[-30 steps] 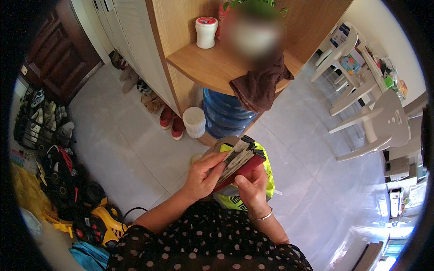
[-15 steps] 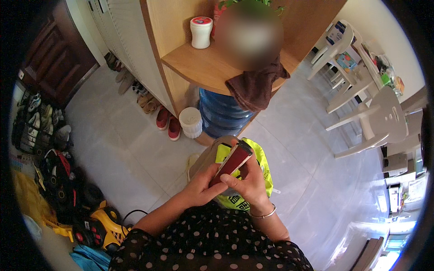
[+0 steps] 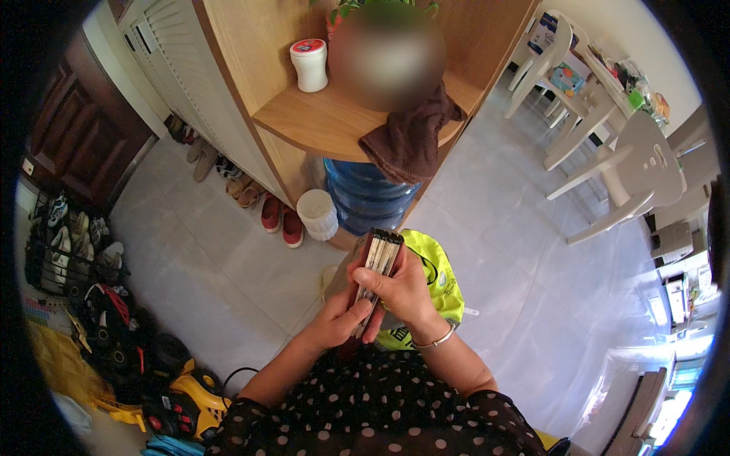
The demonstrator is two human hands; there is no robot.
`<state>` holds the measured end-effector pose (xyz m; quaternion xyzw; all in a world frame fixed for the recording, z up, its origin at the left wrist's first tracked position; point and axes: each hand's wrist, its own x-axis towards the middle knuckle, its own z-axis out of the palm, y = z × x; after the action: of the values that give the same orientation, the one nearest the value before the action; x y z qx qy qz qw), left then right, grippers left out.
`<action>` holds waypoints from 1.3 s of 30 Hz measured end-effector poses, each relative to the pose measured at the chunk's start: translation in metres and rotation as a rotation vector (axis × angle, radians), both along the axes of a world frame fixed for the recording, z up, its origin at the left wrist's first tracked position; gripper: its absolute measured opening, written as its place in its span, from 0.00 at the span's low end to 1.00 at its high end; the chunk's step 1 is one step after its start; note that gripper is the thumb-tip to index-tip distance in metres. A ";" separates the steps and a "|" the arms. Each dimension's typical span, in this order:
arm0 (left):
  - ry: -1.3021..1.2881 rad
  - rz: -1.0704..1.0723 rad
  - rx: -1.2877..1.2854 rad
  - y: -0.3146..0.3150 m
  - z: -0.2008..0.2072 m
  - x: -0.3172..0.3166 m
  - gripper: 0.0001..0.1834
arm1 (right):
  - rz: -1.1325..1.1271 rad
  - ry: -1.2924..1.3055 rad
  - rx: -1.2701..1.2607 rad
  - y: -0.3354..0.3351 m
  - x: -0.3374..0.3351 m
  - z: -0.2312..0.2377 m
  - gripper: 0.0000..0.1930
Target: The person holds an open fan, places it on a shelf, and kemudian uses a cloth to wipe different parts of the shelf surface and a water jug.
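In front of my body, both hands grip a narrow folded bundle [image 3: 381,257]. Its edge shows silver metal strips with black ends, and a dark red side is partly visible; its exact kind is unclear. My left hand [image 3: 331,318] is closed round the lower left part, thumb on the strips. On the other side, my right hand [image 3: 408,292] wraps the bundle with its thumb across the edge. Beneath the hands lies a bright yellow-green and grey cloth item [image 3: 441,277] with black markings, partly hidden by my hands and the bundle.
A wooden shelf unit [image 3: 319,121] ahead bears a white jar [image 3: 309,67] and a brown cloth [image 3: 407,144]. Below stand a blue water bottle [image 3: 365,194] and a white bin [image 3: 318,215]. Red shoes [image 3: 292,227], a yellow toy vehicle [image 3: 194,399] and white chairs [image 3: 635,163] surround the floor.
The bundle has turned in my hands: its dark red face showed before, and now its silver edge faces up. My right thumb has shifted onto that edge.
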<state>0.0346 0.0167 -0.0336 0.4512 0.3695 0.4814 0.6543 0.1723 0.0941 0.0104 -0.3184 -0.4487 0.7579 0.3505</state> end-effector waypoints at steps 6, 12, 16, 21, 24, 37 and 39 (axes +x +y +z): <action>-0.172 -0.075 -0.079 0.000 -0.003 0.005 0.23 | 0.019 0.127 0.060 0.010 -0.001 -0.010 0.21; -0.193 -0.133 -0.056 -0.001 -0.011 0.005 0.23 | 0.026 0.105 0.115 0.007 -0.009 -0.020 0.19; -0.236 -0.167 -0.124 -0.004 -0.009 0.003 0.26 | 0.029 0.109 0.127 0.005 -0.016 -0.019 0.20; -0.194 0.042 -0.032 -0.012 0.008 0.000 0.38 | -0.040 0.154 0.058 0.008 -0.030 0.011 0.19; -0.273 -0.047 -0.008 -0.019 -0.001 -0.019 0.38 | -0.033 0.236 0.128 0.022 -0.045 0.028 0.16; -0.420 0.060 -0.003 -0.013 0.012 -0.090 0.32 | 0.305 0.531 0.152 0.067 -0.119 0.075 0.14; -0.376 0.159 0.009 -0.005 0.021 -0.101 0.32 | 0.264 0.370 0.314 0.087 -0.133 0.078 0.15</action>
<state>-0.0662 0.0112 -0.0128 0.3260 0.2732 0.6090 0.6695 0.0390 0.1816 0.0887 -0.0549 -0.5266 0.7635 0.3698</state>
